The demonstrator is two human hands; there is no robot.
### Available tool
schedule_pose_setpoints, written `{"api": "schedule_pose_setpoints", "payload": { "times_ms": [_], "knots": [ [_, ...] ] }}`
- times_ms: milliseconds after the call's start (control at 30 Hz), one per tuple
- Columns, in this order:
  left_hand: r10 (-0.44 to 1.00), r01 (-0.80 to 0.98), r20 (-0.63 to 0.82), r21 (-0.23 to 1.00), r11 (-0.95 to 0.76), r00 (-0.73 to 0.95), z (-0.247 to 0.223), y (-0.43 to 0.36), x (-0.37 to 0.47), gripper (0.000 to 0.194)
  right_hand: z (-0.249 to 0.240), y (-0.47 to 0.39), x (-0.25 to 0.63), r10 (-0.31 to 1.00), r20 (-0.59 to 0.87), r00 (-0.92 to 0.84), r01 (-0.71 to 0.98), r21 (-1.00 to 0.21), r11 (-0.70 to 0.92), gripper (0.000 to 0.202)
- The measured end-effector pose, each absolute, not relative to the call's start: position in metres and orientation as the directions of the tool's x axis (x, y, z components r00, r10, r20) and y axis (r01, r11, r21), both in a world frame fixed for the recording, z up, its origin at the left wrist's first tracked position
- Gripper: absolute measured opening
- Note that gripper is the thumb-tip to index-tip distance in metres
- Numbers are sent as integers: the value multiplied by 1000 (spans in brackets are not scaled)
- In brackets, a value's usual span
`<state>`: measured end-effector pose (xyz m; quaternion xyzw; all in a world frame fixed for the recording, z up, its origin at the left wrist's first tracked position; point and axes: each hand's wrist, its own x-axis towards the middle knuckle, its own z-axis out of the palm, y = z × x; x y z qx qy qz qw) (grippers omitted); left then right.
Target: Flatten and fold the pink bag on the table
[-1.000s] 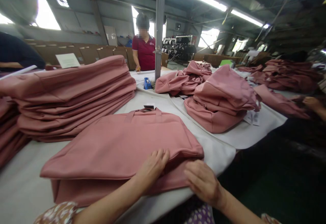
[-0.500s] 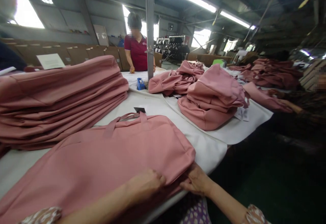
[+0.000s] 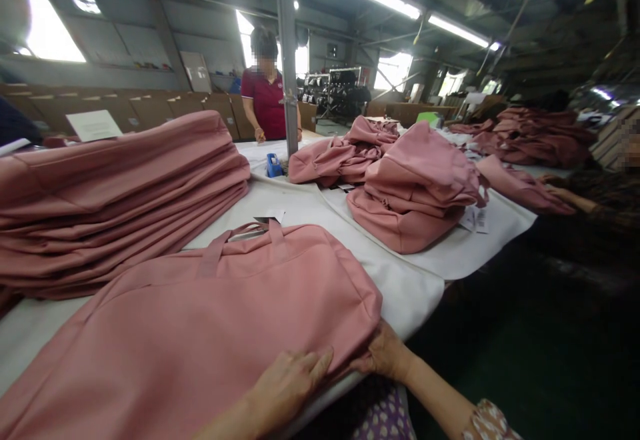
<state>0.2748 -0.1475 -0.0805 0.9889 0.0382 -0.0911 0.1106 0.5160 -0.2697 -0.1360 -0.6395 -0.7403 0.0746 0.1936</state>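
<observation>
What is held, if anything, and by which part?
The right grip seems to hold the pink bag by its lower-right corner; the left grip touches its lower edge, hold unclear.

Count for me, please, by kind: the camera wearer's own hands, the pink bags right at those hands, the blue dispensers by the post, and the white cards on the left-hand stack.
Left hand and right hand: 2
Pink bag: 1
Blue dispenser: 1
White card: 1
Total: 5

A pink bag point(image 3: 200, 333) lies on the white tabletop point(image 3: 407, 287), handle point(image 3: 213, 258) facing away.
</observation>
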Motion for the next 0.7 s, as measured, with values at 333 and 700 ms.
{"api": "schedule_pose_setpoints", "payload": {
  "times_ms": [333,700],
  "knots": [
    [164,169,-43,156,-973,985,-86,-152,271,44,43,-265,473,994,46,-97,966,-236,105,26],
    [183,181,32,46,-982,983,-55,-156,247,38,-120,-221,503,842,454,-291,952,225,208,66]
  ]
}}
